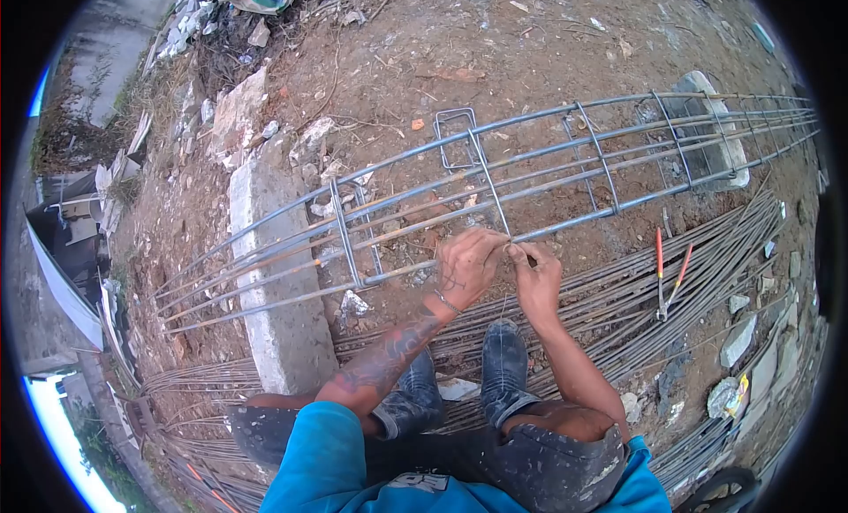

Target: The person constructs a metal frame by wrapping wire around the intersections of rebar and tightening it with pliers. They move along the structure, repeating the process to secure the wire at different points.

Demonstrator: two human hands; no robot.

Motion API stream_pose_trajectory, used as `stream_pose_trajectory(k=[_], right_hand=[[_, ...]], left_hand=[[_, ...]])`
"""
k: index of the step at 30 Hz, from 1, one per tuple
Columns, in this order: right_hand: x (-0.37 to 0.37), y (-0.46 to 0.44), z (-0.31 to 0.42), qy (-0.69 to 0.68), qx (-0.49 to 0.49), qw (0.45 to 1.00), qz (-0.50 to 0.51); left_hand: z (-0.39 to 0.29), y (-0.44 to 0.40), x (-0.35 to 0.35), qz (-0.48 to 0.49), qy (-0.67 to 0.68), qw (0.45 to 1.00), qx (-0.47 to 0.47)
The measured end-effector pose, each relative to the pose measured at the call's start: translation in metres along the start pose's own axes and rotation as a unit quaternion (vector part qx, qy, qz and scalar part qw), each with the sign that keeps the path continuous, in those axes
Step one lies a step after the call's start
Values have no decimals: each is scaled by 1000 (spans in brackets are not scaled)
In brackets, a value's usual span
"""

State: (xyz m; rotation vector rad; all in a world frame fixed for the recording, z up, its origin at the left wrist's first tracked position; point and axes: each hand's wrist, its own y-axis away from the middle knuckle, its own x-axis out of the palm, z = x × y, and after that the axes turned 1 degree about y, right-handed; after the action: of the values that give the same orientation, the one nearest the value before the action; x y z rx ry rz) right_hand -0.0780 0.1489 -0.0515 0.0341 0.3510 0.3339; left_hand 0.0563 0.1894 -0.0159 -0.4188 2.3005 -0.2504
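Observation:
A long rebar cage (565, 223), made of straight rods with square stirrups around them, lies across the view in front of me. My left hand (468, 261) is closed in a pinch at the near rod, by the lower corner of a stirrup (491, 182). Just right of it, my right hand (537, 276) pinches at the same joint, its fingertips almost touching the left ones. A thin tie wire (505, 303) hangs below the fingers; its upper end is hidden between them.
Concrete blocks prop the cage at left (287, 336) and right (733, 147). Red-handled pincers (660, 275) rest on a bundle of loose rods (601, 288) around my boots (503, 363). A loose stirrup (439, 142) lies beyond the cage. Rubble (238, 107) covers the ground at upper left.

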Motion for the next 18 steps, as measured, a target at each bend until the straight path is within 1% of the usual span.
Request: stream_pose_trajectory(k=[1, 2, 3, 4, 5, 6, 7, 8, 9, 10, 11, 13, 14, 15, 17, 18], right_hand=[[1, 2, -2, -9, 1, 1000, -1], [1, 5, -2, -18, 3, 1000, 0], [-1, 4, 6, -18, 2, 1000, -1], [-7, 5, 21, -61, 83, 994, 30], [-12, 7, 31, -103, 164, 979, 62], [-17, 6, 33, -101, 164, 979, 62], [-24, 4, 31, -179, 212, 957, 87], [-30, 2, 32, -256, 257, 925, 111], [-37, 2, 39, -253, 258, 926, 109], [-45, 2, 48, -282, 272, 914, 109], [-50, 0, 55, -311, 283, 901, 109], [-56, -6, 63, -304, 267, 907, 120], [-61, -10, 67, -328, 278, 893, 131], [-63, -14, 70, -353, 288, 879, 142], [-65, -18, 72, -335, 283, 886, 150], [-65, -19, 73, -317, 280, 892, 158]], left_hand=[[0, 2, -1, 9, -17, 999, 30], [-1, 6, -3, 10, -17, 999, 29], [-3, 5, -7, 29, -27, 998, 53], [-3, 5, -11, 50, -36, 995, 76], [0, 7, -13, 52, -35, 995, 76], [5, 7, -12, 62, -44, 991, 108], [9, 8, -11, 71, -51, 986, 139], [12, 9, -11, 69, -48, 987, 139], [13, 11, -10, 69, -74, 982, 160], [15, 12, -9, 67, -101, 976, 181], [17, 12, -8, 62, -99, 976, 184], [18, 11, -6, 50, -101, 972, 204], [17, 12, -5, 48, -100, 972, 206], [15, 12, -7, 48, -81, 977, 190], [8, 10, -10, 50, -63, 981, 176], [0, 7, -12, 58, -40, 988, 136]])
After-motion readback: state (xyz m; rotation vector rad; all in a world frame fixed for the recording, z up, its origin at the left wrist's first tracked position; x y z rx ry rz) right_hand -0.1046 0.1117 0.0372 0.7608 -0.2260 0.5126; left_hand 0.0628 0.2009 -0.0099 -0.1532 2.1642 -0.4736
